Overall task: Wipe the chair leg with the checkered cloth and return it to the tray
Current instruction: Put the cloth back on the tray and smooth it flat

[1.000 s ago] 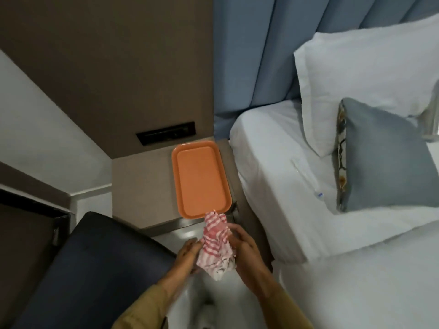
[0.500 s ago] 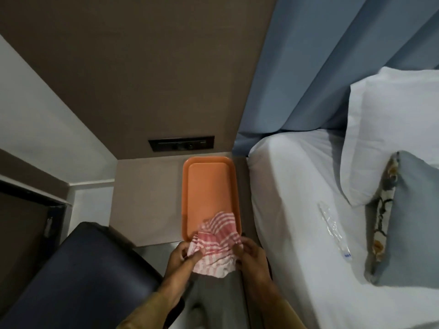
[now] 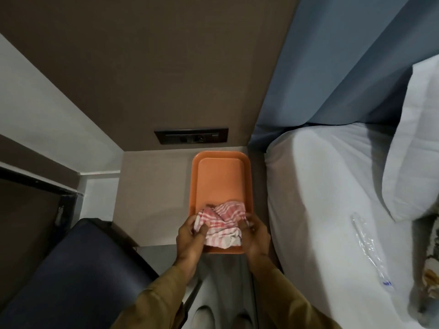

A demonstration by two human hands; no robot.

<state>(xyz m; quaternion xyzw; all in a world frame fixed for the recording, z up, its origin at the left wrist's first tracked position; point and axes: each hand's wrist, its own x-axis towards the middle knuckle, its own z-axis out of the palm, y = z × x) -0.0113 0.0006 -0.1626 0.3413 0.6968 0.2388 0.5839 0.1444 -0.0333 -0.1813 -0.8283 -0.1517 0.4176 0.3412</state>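
Note:
The red-and-white checkered cloth lies bunched on the near end of the orange tray, which sits on a beige bedside table. My left hand pinches the cloth's left edge. On the other side, my right hand grips its right edge. Both hands hover over the tray's near rim. The dark blue chair seat is at the lower left; its legs are hidden from view.
A white bed with a white pillow runs along the right, with a clear plastic wrapper on the sheet. A black switch panel is on the brown wall behind the tray. Blue curtain hangs at upper right.
Both hands carried the cloth forward from in front of the table onto the tray's near end. The view swung left, so the bed and pillows shifted right.

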